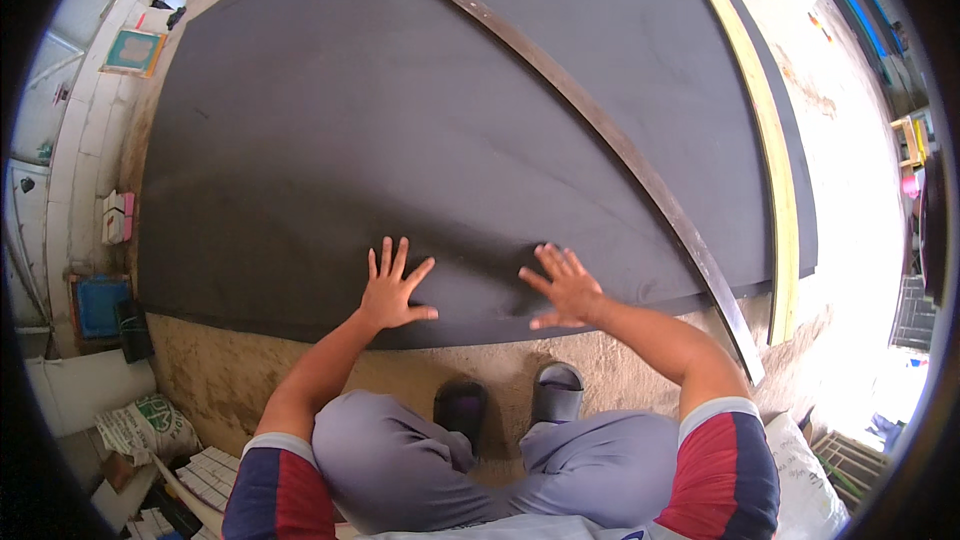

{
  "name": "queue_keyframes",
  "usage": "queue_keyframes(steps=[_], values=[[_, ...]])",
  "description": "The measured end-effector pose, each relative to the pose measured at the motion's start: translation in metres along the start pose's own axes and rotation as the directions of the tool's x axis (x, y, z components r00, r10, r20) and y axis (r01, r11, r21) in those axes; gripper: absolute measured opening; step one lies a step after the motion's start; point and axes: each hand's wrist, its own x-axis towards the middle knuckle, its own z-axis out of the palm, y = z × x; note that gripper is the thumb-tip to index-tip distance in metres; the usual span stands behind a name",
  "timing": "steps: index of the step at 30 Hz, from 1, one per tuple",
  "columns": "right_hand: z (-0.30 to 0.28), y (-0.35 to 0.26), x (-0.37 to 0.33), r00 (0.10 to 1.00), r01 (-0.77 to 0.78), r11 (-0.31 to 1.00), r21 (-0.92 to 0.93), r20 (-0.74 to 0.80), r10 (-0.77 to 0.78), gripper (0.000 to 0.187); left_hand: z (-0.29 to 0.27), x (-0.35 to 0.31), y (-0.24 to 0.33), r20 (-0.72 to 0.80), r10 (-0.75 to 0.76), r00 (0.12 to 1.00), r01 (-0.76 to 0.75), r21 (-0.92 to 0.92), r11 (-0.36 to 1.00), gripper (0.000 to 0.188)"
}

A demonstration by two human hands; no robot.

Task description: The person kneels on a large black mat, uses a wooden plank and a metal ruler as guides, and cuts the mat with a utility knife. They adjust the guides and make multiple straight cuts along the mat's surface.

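Over the near edge of the dark sheet (300, 160), the left hand (392, 292) and right hand (568, 292) are spread wide.

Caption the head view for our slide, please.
Left hand and right hand spread over a dark sheet bearing two long strips.

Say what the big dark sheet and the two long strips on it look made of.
Dark sheet: perhaps rubber or foam, matte, softly rippled. Brown strip: metal or wood, unclear; satin, its near end shining. Yellow strip: probably wood, matte, judging by its pale straw colour.
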Motion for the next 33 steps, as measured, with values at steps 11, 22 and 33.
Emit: queue_keyframes(steps=[11,22,33], values=[[0.06,0.01,-0.024,0.989,0.074,0.938,-0.338,-0.096,-0.113,0.083,-0.009,-0.023,0.042,-0.064,0.187,0.98,-0.169,0.225,0.96,0.085],[0.093,0.0,-0.02,0.876,-0.473,0.84,-0.267,-0.245,0.415,0.081,-0.027,-0.016,0.077,0.207,-0.066,0.976,0.009,0.265,0.964,0.09],[0.067,-0.014,-0.037,0.881,-0.456,0.849,-0.269,-0.274,0.386,0.08,-0.019,-0.019,0.074,0.254,-0.121,0.96,0.041,0.298,0.954,0.087]])
